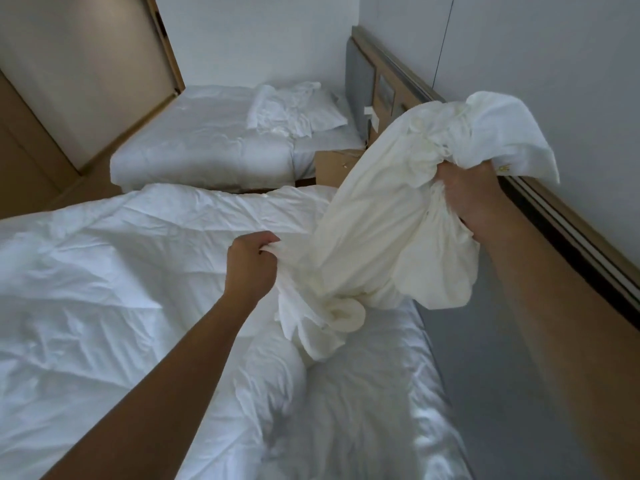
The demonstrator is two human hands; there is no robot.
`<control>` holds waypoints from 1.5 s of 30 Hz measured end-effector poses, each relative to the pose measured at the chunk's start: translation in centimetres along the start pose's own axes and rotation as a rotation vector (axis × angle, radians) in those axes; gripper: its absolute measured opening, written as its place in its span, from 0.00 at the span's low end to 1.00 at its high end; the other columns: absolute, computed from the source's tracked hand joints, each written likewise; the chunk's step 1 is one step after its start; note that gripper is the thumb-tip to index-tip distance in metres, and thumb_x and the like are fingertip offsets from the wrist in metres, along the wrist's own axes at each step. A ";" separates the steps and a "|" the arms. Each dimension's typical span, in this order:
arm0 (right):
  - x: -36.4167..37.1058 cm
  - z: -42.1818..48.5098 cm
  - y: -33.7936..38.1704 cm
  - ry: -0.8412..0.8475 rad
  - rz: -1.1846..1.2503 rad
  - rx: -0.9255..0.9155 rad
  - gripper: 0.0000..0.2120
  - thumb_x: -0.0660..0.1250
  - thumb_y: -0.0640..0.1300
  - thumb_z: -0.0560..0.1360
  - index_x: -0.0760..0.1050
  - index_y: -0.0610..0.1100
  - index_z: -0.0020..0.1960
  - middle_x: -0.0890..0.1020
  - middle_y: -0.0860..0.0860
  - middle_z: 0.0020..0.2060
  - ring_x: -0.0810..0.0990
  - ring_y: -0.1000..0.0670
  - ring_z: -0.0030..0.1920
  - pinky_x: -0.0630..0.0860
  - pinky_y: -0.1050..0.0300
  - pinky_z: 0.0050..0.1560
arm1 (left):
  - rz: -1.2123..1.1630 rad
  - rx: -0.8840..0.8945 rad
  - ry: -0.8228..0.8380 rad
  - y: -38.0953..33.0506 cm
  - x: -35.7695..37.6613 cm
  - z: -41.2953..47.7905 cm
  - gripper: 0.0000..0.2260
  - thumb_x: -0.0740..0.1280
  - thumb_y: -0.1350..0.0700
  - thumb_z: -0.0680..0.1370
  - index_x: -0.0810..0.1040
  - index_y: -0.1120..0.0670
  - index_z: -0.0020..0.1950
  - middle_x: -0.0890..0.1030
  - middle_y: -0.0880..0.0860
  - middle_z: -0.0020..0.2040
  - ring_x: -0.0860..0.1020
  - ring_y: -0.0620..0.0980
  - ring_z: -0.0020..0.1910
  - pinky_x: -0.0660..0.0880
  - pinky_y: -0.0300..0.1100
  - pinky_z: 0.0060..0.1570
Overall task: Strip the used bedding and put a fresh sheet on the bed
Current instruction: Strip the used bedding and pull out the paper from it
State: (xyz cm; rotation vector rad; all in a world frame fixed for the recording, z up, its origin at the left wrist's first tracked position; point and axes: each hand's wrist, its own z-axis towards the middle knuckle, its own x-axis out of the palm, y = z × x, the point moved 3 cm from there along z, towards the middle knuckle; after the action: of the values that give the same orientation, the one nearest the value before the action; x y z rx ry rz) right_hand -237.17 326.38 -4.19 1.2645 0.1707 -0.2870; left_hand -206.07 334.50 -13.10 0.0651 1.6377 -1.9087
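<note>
Cream cloth: bunched bedding, held up over the near bed, lower end touching the duvet.
Right grip: fist closed round the top bunch.
Left grip: pinching a lower fold.
Risk: trailing end may snag and drag the duvet off.

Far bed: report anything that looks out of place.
A crumpled white cloth lies heaped across the pillow at the head of the far bed, not spread flat.

I count two beds, a near bed and a far bed, one pillow, one nightstand and one bunched sheet.
</note>
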 end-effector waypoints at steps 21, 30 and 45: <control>-0.7 -7.1 3.7 0.266 0.016 0.033 0.16 0.72 0.39 0.76 0.72 0.52 0.60 0.75 0.64 0.46 0.74 0.76 0.34 0.67 0.81 0.32 | 0.331 0.250 0.852 -10.0 -0.2 -7.1 0.14 0.77 0.47 0.73 0.79 0.39 0.56 0.83 0.38 0.50 0.82 0.41 0.37 0.76 0.38 0.39; 0.8 -7.2 2.2 0.636 -0.070 0.090 0.21 0.69 0.29 0.75 0.74 0.57 0.50 0.83 0.66 0.38 0.79 0.72 0.39 0.73 0.78 0.37 | -0.383 -0.066 0.893 -12.6 1.2 0.7 0.32 0.76 0.35 0.65 0.78 0.48 0.65 0.82 0.49 0.64 0.79 0.47 0.65 0.71 0.48 0.69; 4.2 -5.4 3.6 0.503 -0.305 0.084 0.18 0.63 0.28 0.76 0.75 0.41 0.64 0.76 0.62 0.39 0.76 0.72 0.32 0.69 0.79 0.32 | -0.133 0.003 1.531 -9.7 3.5 3.8 0.25 0.85 0.58 0.61 0.86 0.46 0.56 0.85 0.52 0.59 0.82 0.54 0.61 0.80 0.45 0.55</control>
State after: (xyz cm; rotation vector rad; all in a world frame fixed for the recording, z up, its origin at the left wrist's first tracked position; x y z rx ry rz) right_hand -231.86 332.08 -3.67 1.3758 0.7931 -0.2331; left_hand -212.20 330.04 -5.17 1.8112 2.4837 -1.9656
